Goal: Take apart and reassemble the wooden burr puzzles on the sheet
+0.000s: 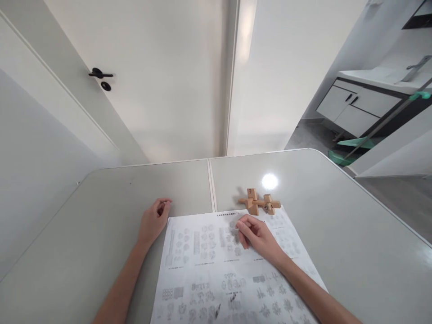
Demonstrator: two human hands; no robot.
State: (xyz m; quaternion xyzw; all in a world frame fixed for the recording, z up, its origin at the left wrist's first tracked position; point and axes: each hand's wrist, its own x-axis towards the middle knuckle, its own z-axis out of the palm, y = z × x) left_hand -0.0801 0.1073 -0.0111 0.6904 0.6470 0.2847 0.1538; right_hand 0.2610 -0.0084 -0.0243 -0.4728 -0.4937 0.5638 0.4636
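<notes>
My left hand point(154, 221) rests on the table just left of a printed sheet point(202, 265), its fingers curled in and nothing showing in them. Over the upper part of the sheet lies my right hand point(254, 235), loosely closed, thumb against the bent fingers, with no object visible. Beyond it, at the sheet's top edge, sits a wooden interlocking puzzle point(258, 203) made of crossed notched sticks. Dark letters mark some of its pieces. Neither hand touches the puzzle. The paper bears rows of small grey diagrams, partly covered by my right hand and forearm.
The pale table point(101, 216) has a seam running down its middle and rounded far corners. A white door point(162, 90) with a black handle point(101, 74) stands behind it. To the right are a sink cabinet point(364, 101) and a green dustpan point(357, 143).
</notes>
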